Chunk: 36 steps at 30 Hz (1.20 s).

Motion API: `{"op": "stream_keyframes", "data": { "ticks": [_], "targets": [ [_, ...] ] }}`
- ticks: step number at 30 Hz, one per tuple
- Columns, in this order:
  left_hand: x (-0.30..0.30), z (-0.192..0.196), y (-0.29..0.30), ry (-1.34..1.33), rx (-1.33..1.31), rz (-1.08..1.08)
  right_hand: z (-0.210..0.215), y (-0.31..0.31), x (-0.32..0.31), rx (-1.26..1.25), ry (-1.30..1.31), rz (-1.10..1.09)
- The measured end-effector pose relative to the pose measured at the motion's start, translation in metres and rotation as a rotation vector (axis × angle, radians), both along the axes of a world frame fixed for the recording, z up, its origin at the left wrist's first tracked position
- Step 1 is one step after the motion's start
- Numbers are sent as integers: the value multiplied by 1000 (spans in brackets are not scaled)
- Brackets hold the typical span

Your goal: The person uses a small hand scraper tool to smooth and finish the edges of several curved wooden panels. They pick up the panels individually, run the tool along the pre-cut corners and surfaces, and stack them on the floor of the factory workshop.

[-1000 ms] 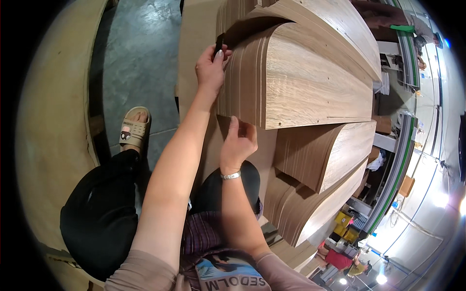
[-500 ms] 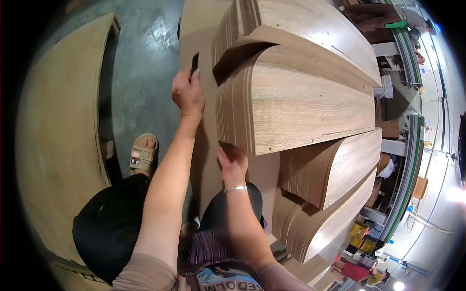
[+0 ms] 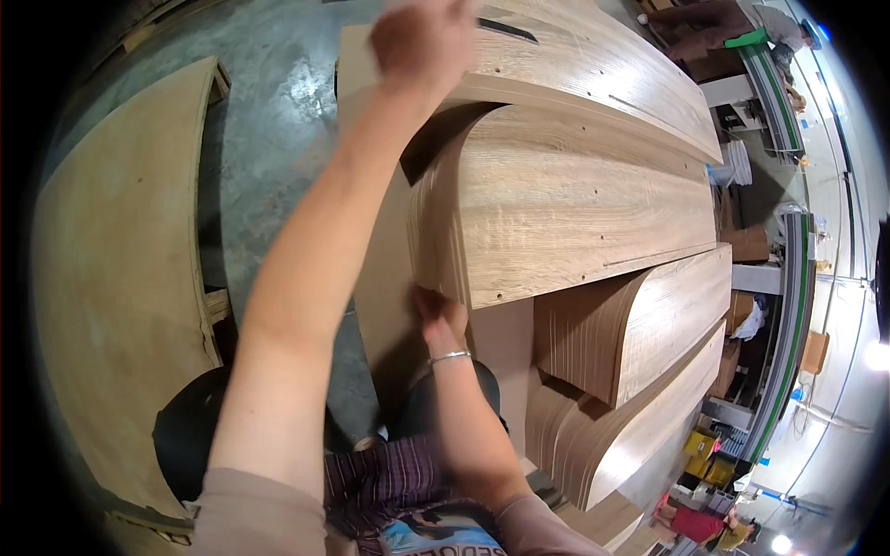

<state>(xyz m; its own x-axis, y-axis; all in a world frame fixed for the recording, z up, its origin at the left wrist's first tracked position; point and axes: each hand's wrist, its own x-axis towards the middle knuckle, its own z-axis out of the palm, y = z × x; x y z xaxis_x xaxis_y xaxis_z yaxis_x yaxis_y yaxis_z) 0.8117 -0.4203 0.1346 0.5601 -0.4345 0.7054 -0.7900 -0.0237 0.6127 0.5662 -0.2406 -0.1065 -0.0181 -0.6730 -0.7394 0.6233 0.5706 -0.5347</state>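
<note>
Grey floor (image 3: 269, 139) occupied the upper left of the frame, with a pale wooden panel (image 3: 130, 259) along the left edge. I noted one person (image 3: 700, 32) at the upper right and another (image 3: 695, 524) at the lower right. From my remote view, the middle stack (image 3: 584, 204) of wood-grain boards, curved at one corner, lay at centre, drilled holes visible in its top board. Directly above it in the frame lay the upper stack (image 3: 579, 79). My left hand (image 3: 422, 44), blurred, was over that stack's left end; a dark strip (image 3: 508, 31) extended rightward from its fingers across the top board. I could not tell whether they were clamped on it. My right hand (image 3: 443, 320), a bracelet (image 3: 451, 356) on its wrist, was at the middle stack's lower-left corner, fingers shaded; I could not determine whether they were apart or together.
</note>
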Motion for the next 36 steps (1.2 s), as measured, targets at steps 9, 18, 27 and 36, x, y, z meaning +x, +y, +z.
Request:
{"op": "stream_keyframes", "data": {
  "ticks": [9, 18, 27, 36],
  "targets": [
    [-19, -246, 37, 1348, -59, -456, 10, 5, 6, 24, -35, -12],
    [-56, -276, 38, 966, 370, -534, 4, 9, -5, -8, -92, -23],
    [-52, -268, 33, 723, 679, -197, 17, 4, -6, 13, -67, -10],
    [-42, -237, 24, 301, 790, 100, 16, 9, 1, 50, -23, -44]
  ]
}}
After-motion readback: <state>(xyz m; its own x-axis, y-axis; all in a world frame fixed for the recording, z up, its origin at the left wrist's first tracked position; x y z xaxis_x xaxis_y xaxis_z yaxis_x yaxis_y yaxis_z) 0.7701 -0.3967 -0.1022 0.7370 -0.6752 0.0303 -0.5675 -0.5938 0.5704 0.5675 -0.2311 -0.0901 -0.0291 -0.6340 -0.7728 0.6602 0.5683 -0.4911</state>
